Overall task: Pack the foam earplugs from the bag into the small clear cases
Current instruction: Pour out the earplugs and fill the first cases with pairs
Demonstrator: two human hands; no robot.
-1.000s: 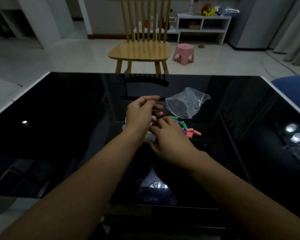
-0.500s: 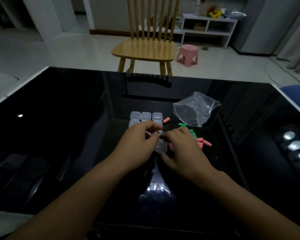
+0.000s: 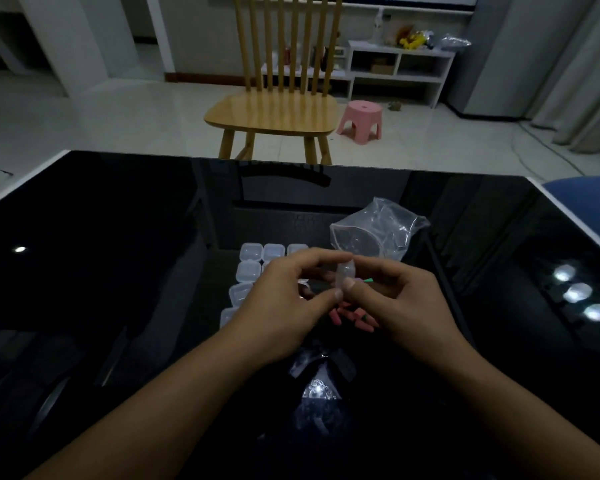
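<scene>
One small clear case (image 3: 344,276) is held up above the black glass table (image 3: 118,271) between both hands. My left hand (image 3: 278,306) pinches its lower edge and my right hand (image 3: 399,303) pinches it from the right side. Several more clear cases (image 3: 250,270) lie in rows on the table behind my left hand, partly hidden by it. Pink foam earplugs (image 3: 352,315) lie loose under my hands, and a green earplug (image 3: 368,280) peeks out past my right thumb. The crumpled clear bag (image 3: 378,230) sits just beyond.
A wooden chair (image 3: 274,112) stands past the table's far edge, with a pink stool (image 3: 361,121) beside it. A blue seat (image 3: 589,199) touches the table's right corner. Ceiling lights reflect in the glass at right.
Both hands have lifted one clear case off the table and now hold it up between them. The view has tilted so the rows of cases show more.
</scene>
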